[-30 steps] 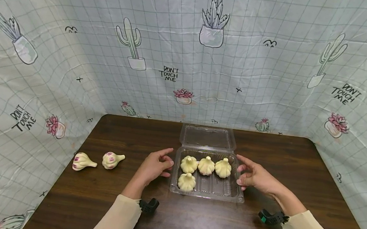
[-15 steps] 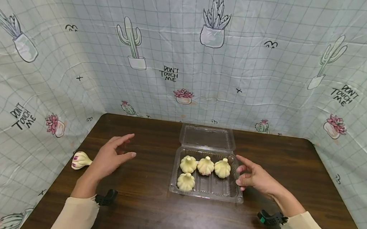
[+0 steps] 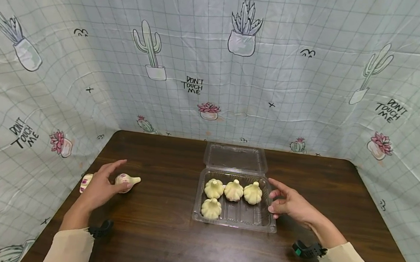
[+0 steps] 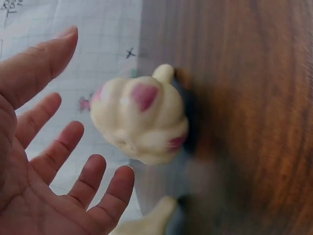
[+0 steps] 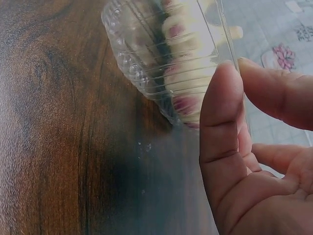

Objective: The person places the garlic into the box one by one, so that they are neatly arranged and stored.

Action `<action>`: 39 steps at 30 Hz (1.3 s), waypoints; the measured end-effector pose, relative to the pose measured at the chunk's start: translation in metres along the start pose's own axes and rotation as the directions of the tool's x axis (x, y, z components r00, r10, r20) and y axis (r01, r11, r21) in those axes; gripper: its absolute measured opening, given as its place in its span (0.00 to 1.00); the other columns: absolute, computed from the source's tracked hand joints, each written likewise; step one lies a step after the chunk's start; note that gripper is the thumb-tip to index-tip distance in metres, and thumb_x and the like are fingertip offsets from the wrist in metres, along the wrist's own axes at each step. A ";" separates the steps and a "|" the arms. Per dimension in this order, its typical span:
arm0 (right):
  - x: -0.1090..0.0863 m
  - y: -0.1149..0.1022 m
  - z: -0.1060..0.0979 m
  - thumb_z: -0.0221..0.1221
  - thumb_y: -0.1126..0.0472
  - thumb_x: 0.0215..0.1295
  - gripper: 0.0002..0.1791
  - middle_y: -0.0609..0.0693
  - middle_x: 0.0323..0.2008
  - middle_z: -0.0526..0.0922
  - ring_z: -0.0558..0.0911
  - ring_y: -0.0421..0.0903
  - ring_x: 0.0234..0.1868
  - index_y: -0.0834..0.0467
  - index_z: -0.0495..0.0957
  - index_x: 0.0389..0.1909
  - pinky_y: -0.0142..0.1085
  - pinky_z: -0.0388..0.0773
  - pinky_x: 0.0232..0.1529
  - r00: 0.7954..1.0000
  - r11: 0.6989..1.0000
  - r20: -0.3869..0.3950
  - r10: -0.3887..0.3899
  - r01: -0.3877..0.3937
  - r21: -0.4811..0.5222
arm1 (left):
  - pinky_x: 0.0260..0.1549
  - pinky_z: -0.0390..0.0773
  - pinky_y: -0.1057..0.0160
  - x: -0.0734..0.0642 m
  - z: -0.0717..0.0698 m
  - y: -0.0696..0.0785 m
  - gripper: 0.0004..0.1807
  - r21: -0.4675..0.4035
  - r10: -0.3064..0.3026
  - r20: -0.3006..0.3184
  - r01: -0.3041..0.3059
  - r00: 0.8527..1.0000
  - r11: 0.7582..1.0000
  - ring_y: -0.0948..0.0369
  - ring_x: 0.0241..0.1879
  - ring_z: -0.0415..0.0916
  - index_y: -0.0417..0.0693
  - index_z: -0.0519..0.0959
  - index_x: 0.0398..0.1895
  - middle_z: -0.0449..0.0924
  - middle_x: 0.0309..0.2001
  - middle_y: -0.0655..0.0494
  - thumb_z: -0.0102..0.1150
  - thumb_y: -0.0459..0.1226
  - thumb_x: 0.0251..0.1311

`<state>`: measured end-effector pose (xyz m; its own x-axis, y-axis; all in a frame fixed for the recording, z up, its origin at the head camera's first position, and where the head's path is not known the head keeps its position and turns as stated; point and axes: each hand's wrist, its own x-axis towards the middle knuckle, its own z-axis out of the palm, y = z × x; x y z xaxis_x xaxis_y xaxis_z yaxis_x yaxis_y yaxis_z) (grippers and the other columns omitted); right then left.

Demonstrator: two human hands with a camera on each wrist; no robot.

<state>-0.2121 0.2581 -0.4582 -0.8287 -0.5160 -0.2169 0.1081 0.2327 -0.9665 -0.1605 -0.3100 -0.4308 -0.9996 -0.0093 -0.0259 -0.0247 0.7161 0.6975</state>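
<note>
In the head view my left hand is over the table's left side, fingers spread and apart from thumb. A garlic bulb with purple patches lies at its thumb, which overlaps it. The left wrist view has this garlic bulb in front of the bare fingertips. Another garlic bulb is partly hidden behind the hand. My right hand pinches the right rim of a clear plastic container; the right wrist view shows thumb and finger at that rim. Several garlic bulbs sit inside, stems up.
The container's hinged lid lies folded back toward the rear of the dark wooden table. A printed curtain hangs behind the table and along its sides.
My left hand has moved left from beside the container, across the table to the loose garlic bulbs. The right hand has stayed at the container's rim.
</note>
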 end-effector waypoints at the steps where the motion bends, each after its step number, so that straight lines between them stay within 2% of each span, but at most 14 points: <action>1: 0.000 0.000 0.000 0.65 0.76 0.65 0.56 0.60 0.49 0.65 0.81 0.42 0.33 0.69 0.37 0.84 0.37 0.87 0.33 1.000 1.000 -0.001 0.000 0.000 -0.002 | 0.59 0.73 0.27 0.000 0.000 -0.002 0.44 0.001 -0.006 0.004 0.006 1.000 1.000 0.29 0.72 0.58 0.41 0.59 0.82 0.54 0.77 0.26 0.69 0.43 0.69; 9: 0.000 -0.001 0.001 0.64 0.77 0.65 0.55 0.60 0.49 0.64 0.81 0.41 0.33 0.69 0.37 0.83 0.37 0.87 0.33 1.000 1.000 0.001 -0.003 0.003 -0.007 | 0.67 0.65 0.25 0.000 0.008 -0.016 0.43 -0.041 0.002 0.033 0.000 0.999 0.999 0.28 0.75 0.54 0.37 0.63 0.79 0.56 0.76 0.27 0.71 0.43 0.67; 15: 0.000 -0.001 0.001 0.64 0.77 0.65 0.55 0.61 0.49 0.64 0.81 0.41 0.33 0.69 0.37 0.83 0.36 0.87 0.33 1.000 1.000 0.001 -0.003 0.003 -0.009 | 0.69 0.65 0.28 0.000 0.016 -0.020 0.40 -0.051 0.015 0.023 -0.014 1.000 0.999 0.30 0.74 0.59 0.36 0.66 0.77 0.60 0.75 0.28 0.71 0.40 0.66; 23: -0.001 -0.002 0.002 0.64 0.77 0.66 0.55 0.61 0.49 0.64 0.80 0.41 0.33 0.69 0.37 0.84 0.37 0.87 0.33 1.000 1.000 -0.002 0.002 -0.002 -0.015 | 0.69 0.65 0.28 0.003 0.021 -0.020 0.40 -0.021 -0.040 0.026 0.041 0.999 0.999 0.29 0.74 0.59 0.38 0.65 0.78 0.60 0.75 0.27 0.71 0.42 0.68; 27: -0.001 -0.002 0.002 0.63 0.77 0.66 0.54 0.61 0.49 0.65 0.80 0.41 0.33 0.69 0.37 0.83 0.37 0.87 0.33 1.000 1.000 -0.005 0.003 -0.003 -0.016 | 0.67 0.70 0.30 0.005 0.021 -0.020 0.42 -0.035 -0.070 0.037 0.071 0.997 0.997 0.30 0.71 0.63 0.37 0.62 0.80 0.60 0.76 0.26 0.69 0.43 0.69; 33: -0.001 -0.003 0.003 0.64 0.77 0.66 0.55 0.61 0.49 0.65 0.80 0.41 0.33 0.70 0.37 0.83 0.37 0.87 0.33 1.000 1.000 -0.006 0.002 -0.002 -0.016 | 0.56 0.79 0.43 0.006 0.021 -0.019 0.42 -0.060 -0.087 0.013 0.088 0.996 0.994 0.39 0.60 0.75 0.37 0.62 0.79 0.68 0.72 0.29 0.70 0.43 0.69; 36: -0.001 -0.003 0.003 0.64 0.77 0.66 0.55 0.61 0.49 0.65 0.80 0.41 0.32 0.70 0.37 0.83 0.36 0.87 0.33 1.000 1.000 -0.005 0.002 -0.002 -0.012 | 0.53 0.79 0.47 0.006 0.021 -0.018 0.40 -0.055 -0.073 -0.005 0.072 0.997 0.996 0.41 0.57 0.76 0.36 0.65 0.77 0.69 0.69 0.29 0.71 0.42 0.68; 39: -0.001 -0.002 0.002 0.64 0.77 0.66 0.55 0.61 0.49 0.65 0.80 0.41 0.32 0.70 0.37 0.83 0.36 0.87 0.33 1.000 1.000 -0.002 -0.001 0.001 -0.010 | 0.53 0.79 0.47 0.006 0.022 -0.016 0.39 -0.061 -0.066 -0.014 0.065 0.998 0.996 0.40 0.58 0.74 0.35 0.66 0.75 0.69 0.66 0.29 0.72 0.42 0.67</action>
<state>-0.2100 0.2566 -0.4560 -0.8300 -0.5145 -0.2152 0.1013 0.2404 -0.9654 -0.1654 -0.3061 -0.4578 -0.9958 -0.0668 -0.0619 -0.0907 0.6702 0.7366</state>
